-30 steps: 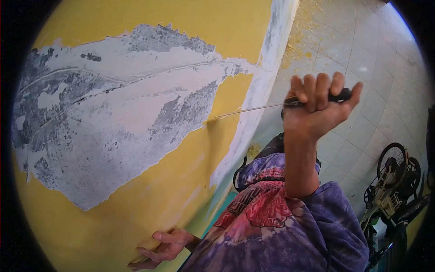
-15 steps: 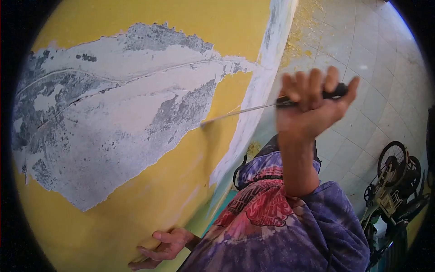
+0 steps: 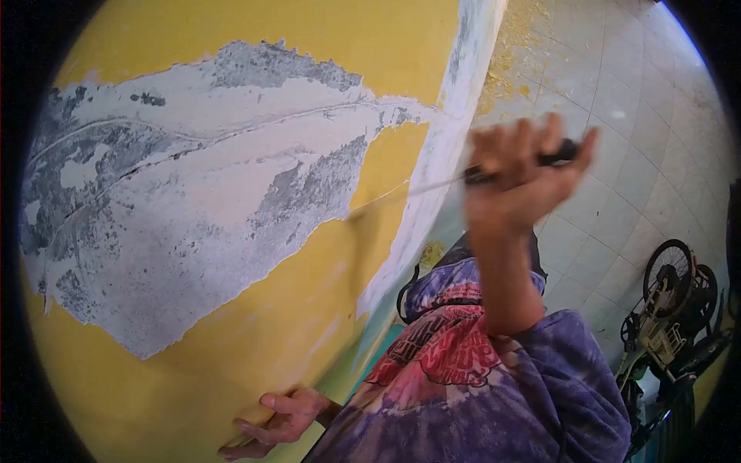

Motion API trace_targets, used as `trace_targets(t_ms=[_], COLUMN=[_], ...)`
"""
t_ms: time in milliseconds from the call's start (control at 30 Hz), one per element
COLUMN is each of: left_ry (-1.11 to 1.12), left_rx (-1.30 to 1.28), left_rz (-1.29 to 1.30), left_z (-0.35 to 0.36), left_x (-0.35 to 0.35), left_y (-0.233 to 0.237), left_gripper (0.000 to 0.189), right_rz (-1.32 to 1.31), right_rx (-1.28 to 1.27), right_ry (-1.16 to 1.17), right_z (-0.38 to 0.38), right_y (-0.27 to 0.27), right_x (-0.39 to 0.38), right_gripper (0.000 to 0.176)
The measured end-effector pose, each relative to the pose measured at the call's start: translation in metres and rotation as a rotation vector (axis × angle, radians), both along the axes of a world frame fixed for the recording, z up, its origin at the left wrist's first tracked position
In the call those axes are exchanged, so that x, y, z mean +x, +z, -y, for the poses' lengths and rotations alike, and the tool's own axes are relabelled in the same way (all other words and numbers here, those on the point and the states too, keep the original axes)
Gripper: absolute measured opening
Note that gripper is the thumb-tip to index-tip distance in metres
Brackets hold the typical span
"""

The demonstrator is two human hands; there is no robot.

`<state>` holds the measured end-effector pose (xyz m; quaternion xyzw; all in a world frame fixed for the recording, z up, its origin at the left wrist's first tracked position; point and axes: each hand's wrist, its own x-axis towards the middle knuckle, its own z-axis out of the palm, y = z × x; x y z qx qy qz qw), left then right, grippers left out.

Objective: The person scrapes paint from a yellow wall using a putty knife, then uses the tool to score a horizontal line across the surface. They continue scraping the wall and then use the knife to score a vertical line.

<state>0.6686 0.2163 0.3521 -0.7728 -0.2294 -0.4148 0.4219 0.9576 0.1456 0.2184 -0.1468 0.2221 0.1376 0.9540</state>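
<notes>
My right hand (image 3: pixel 519 174) is a fist around the black handle (image 3: pixel 562 153) of a scraper, blurred by motion. Its thin blade (image 3: pixel 421 187) reaches left to the yellow wall (image 3: pixel 231 370), close to the edge of a bare patch (image 3: pixel 208 208) where grey and white show. A pale line (image 3: pixel 386 194) runs through the yellow paint near the blade. Lower down, my left hand (image 3: pixel 282 417) has its fingers apart and holds nothing; it lies against or very near the wall, contact being hard to tell.
A white, scraped strip (image 3: pixel 421 201) borders the wall. Yellow flakes (image 3: pixel 505 77) litter the tiled floor (image 3: pixel 617 116) beside it. At the lower right stands a bicycle (image 3: pixel 668 289) among dark objects. My tie-dyed shirt (image 3: pixel 494 393) fills the bottom middle.
My right hand has shifted slightly left, toward the wall, with the scraper in it. More of the pale line shows in the yellow paint. My left hand has stayed put.
</notes>
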Motion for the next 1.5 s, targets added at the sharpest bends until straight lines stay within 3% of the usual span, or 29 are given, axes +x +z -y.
trace_targets(t_ms=[100, 133, 267, 367, 533, 600, 733, 1100, 1167, 1233, 1400, 1500], left_ry=[0.032, 0.035, 0.032, 0.043, 0.051, 0.178, 0.029, 0.082, 0.093, 0.090, 0.087, 0.147], left_rx=[0.002, 0.002, -0.008, -0.004, -0.002, 0.018, 0.006, 0.007, -0.002, -0.005, -0.012, -0.004], left_rz=[-0.005, -0.007, 0.001, 0.004, 0.019, -0.028, -0.018, -0.026, -0.021, 0.007, 0.012, -0.002], left_z=[0.006, 0.006, 0.007, 0.007, 0.007, 0.011, 0.002, 0.008, 0.010, 0.006, 0.009, 0.012], left_x=[0.014, 0.014, 0.014, 0.015, 0.014, 0.007, -0.001, 0.010, 0.009, 0.012, 0.016, 0.015], left_y=[-0.002, -0.001, -0.002, -0.003, -0.006, -0.002, -0.002, -0.002, -0.002, -0.008, -0.005, -0.004], left_gripper=[0.039, 0.039, 0.039, 0.040, 0.041, 0.041, 0.041, 0.038, 0.038, 0.039, 0.040, 0.040], right_rz=[0.032, -0.002, 0.055, -0.005, 0.035, 0.033, -0.016, 0.017, -0.036, 0.091, -0.036, 0.040], right_rx=[0.101, 0.006, 0.123, 0.017, 0.091, 0.102, 0.118, 0.177, 0.048, 0.149, 0.033, 0.107], right_ry=[0.038, -0.040, 0.015, -0.052, -0.010, 0.002, -0.024, -0.039, -0.041, 0.042, -0.048, 0.041], right_z=[0.003, 0.008, 0.003, 0.008, 0.003, 0.008, 0.005, 0.017, 0.006, 0.003, 0.007, 0.004], right_y=[-0.006, -0.004, -0.013, -0.013, -0.023, -0.024, -0.026, -0.031, -0.025, -0.023, -0.019, -0.024], right_x=[0.001, 0.007, -0.002, 0.005, 0.001, 0.000, -0.001, 0.008, 0.000, -0.001, 0.000, -0.003], right_gripper=[0.058, 0.058, 0.056, 0.056, 0.057, 0.057, 0.058, 0.058, 0.058, 0.057, 0.057, 0.057])
